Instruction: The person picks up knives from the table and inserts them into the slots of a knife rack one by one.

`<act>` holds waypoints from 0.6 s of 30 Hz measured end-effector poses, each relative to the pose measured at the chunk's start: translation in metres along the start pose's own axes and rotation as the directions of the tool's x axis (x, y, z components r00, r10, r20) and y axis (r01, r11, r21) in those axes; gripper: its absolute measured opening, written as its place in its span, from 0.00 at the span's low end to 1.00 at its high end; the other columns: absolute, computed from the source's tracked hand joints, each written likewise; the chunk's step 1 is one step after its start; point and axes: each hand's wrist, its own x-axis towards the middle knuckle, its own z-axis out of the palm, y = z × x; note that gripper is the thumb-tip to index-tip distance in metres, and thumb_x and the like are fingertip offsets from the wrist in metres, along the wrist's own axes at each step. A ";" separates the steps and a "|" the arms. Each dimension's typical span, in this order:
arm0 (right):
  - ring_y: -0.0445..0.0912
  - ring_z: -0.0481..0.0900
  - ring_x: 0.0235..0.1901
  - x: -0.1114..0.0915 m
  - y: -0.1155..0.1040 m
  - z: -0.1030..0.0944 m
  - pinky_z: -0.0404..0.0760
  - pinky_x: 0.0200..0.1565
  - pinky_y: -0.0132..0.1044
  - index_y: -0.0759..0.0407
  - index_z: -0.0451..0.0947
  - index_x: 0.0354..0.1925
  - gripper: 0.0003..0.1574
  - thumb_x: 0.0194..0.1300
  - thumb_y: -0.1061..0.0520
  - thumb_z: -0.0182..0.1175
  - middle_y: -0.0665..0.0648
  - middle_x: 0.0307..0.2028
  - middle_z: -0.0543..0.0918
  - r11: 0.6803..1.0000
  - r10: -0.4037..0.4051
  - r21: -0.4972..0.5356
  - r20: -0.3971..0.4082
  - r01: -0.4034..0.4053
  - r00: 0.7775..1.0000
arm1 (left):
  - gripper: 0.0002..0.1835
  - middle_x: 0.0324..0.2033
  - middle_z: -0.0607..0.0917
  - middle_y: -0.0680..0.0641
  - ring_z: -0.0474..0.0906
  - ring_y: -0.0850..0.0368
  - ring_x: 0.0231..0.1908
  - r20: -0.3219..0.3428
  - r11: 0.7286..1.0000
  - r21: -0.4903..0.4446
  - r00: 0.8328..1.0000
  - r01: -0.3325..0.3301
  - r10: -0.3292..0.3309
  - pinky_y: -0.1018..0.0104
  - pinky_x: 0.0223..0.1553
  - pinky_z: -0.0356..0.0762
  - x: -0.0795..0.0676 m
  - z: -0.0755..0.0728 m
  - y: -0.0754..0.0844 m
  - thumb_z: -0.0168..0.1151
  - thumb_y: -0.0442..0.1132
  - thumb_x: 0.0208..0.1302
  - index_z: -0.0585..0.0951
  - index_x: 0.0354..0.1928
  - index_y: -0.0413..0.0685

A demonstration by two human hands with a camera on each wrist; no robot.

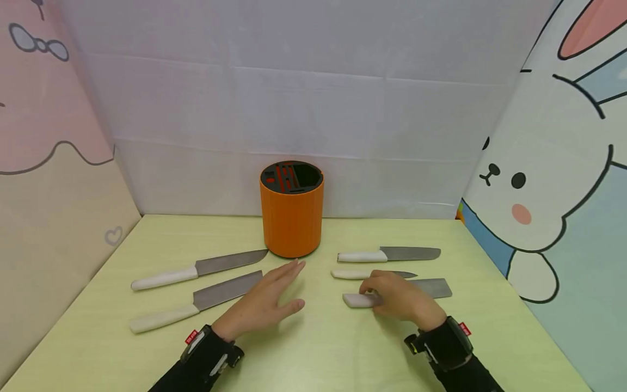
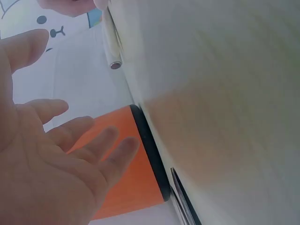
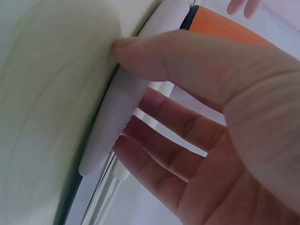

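Note:
My right hand (image 1: 399, 296) grips the pale handle of a cleaver (image 1: 436, 287) that lies on the table at the front right. In the right wrist view the thumb presses one side of the handle (image 3: 112, 112) and the fingers curl in on the other. Just behind are a small paring knife (image 1: 350, 274) and a kitchen knife (image 1: 409, 253). My left hand (image 1: 262, 305) hovers with fingers extended, holding nothing, in front of an orange knife block (image 1: 292, 220) with a dark slotted top. It partly hides the blade tip of a broad-bladed knife (image 1: 225, 291).
Another white-handled knife (image 1: 230, 263) lies at the left, its tip close to the block's base. The pale yellow table (image 1: 313, 359) ends at a white back wall (image 1: 313, 109). Printed cartoon panels stand at both sides, a rabbit (image 1: 548, 185) on the right one.

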 end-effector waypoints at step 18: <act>0.41 0.65 0.28 -0.004 0.003 -0.002 0.70 0.31 0.35 0.54 0.81 0.37 0.18 0.46 0.69 0.68 0.50 0.31 0.74 1.000 -0.009 0.001 -0.035 0.009 0.999 | 0.40 0.72 0.48 0.58 0.49 0.53 0.69 -0.010 1.000 -0.018 1.000 -0.002 0.002 0.47 0.64 0.58 0.000 -0.004 -0.002 0.56 0.60 0.67 0.51 0.74 0.60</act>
